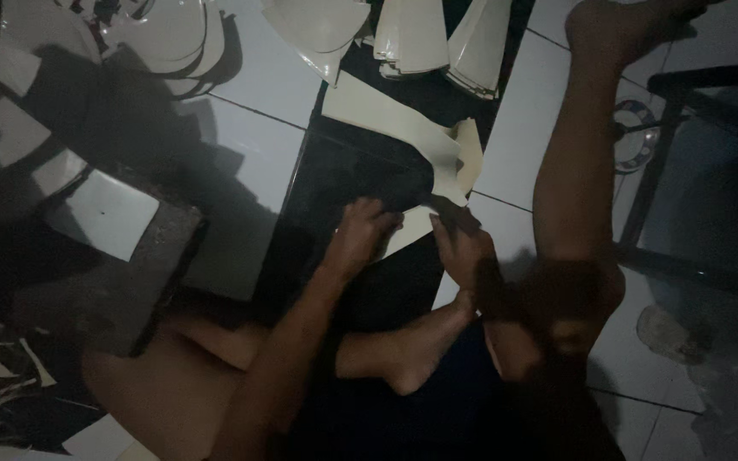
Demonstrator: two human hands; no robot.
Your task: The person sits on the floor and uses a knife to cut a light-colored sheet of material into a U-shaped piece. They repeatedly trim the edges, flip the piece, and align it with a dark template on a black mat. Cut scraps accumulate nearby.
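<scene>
- No container shows clearly; stacks of cream curved pieces (437, 38) lie loose on the tiled floor (241, 145) at the top of the view.
- A cream sheet (403, 128) lies on a dark board (343, 179), its near end reaching down to both hands.
- Left hand (360, 235) is curled, fingers pressing on the sheet's lower edge.
- Right hand (463, 248) is closed, pinching the sheet's near end just beside the left hand.
</scene>
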